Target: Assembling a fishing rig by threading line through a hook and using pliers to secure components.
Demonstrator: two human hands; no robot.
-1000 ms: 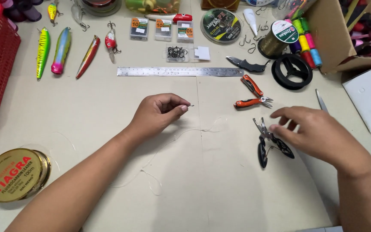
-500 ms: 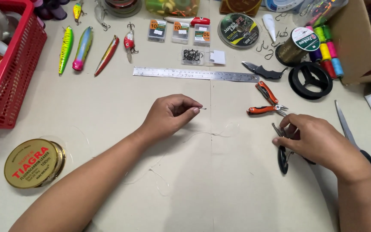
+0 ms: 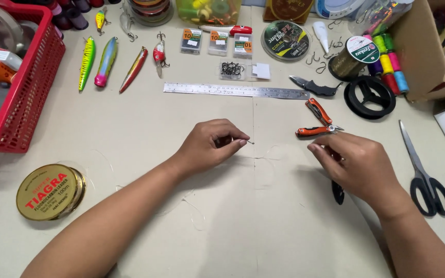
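The left hand (image 3: 212,145) pinches a small hook (image 3: 251,142) at its fingertips. The right hand (image 3: 359,167) grips black pliers (image 3: 338,191), just below orange pliers (image 3: 318,121). Thin line (image 3: 271,154) lies between the hands.

A pale beige tabletop (image 3: 130,134) fills the whole view, smooth and matte, crossed by faint seams: one runs straight away from the person between the two hands, another angles off at the near left corner. Even, soft light falls from above, casting only weak shadows. No wall, floor or window shows.
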